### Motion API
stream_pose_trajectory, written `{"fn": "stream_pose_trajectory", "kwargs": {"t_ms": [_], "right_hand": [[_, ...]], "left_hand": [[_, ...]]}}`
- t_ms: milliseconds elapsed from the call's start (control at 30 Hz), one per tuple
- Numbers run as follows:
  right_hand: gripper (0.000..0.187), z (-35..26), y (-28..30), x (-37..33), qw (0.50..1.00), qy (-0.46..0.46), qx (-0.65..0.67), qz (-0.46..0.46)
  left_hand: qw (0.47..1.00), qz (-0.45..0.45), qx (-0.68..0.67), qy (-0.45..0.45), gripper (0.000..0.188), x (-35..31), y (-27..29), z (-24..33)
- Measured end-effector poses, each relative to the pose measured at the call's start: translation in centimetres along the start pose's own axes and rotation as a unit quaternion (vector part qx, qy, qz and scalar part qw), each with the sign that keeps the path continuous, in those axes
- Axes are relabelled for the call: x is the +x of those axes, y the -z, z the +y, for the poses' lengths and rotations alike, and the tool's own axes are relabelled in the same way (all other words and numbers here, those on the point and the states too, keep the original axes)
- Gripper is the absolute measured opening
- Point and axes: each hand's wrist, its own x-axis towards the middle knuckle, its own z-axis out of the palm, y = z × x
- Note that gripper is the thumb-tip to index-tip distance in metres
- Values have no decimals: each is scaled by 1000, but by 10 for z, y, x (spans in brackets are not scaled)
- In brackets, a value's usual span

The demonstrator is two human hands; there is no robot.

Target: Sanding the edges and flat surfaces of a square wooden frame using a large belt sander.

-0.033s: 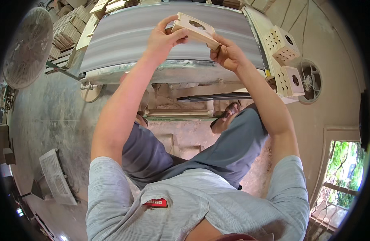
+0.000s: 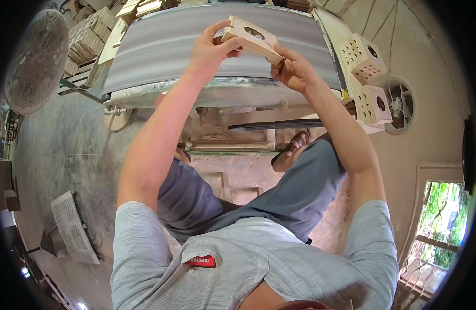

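Observation:
Between my two hands is a small pale wooden box point(image 2: 251, 47) with a large round hole in its upper face. My left hand point(image 2: 209, 50) grips its left end, thumb along the near side and fingers behind. At the right end, my right hand point(image 2: 294, 71) pinches the near corner; some of its fingers are curled underneath and partly hidden. The box is tilted and held over a wide grey belt point(image 2: 155, 54), which looks like a sanding belt. Whether the box touches the belt cannot be made out.
Two similar wooden boxes with holes point(image 2: 357, 58) point(image 2: 371, 106) stand on the ledge at the belt's right. A caged fan point(image 2: 35, 62) is at far left, near stacked wood pieces point(image 2: 90, 35). Dark rods point(image 2: 276, 125) lie below the belt. A round wall fan point(image 2: 401, 109) is at right.

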Motion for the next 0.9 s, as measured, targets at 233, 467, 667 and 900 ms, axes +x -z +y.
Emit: {"fn": "stream_pose_trajectory", "kwargs": {"t_ms": [233, 467, 667, 900], "right_hand": [[34, 4, 11, 8, 999, -33, -4, -30], [32, -4, 25, 19, 999, -3, -38, -10], [30, 3, 57, 29, 895, 204, -395, 42], [34, -2, 76, 37, 767, 193, -603, 98]], "left_hand": [[999, 23, -43, 20, 42, 5, 4, -9], [997, 51, -14, 56, 48, 23, 7, -13], [944, -41, 320, 66, 42, 29, 22, -49], [897, -19, 433, 89, 50, 38, 5, -69]]}}
